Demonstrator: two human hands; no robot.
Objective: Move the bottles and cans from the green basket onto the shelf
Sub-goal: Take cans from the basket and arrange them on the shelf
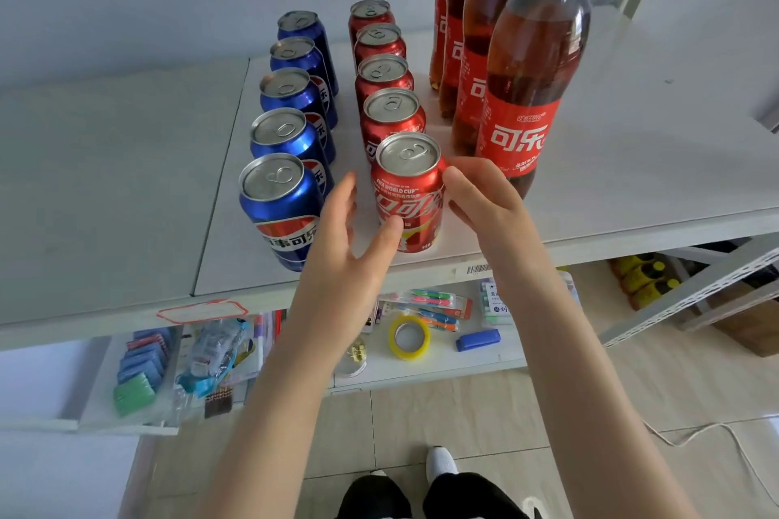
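On the white shelf (632,164) stand a row of several blue cans (278,198), a row of several red cans (390,114) and a row of several cola bottles (531,67). The front red can (411,185) stands upright near the shelf's front edge. My left hand (350,249) is at its left with fingers spread and relaxed, the thumb lying against the can's front. My right hand (484,198) is at its right, fingertips touching the can's upper side. Neither hand is wrapped round it. The green basket is out of view.
A lower shelf (442,371) holds a yellow tape roll (408,336), toothbrush packs, a blue eraser and bagged small goods. A slanted metal shelf frame (695,295) and dark bottles are at the right. My feet stand on the tiled floor below.
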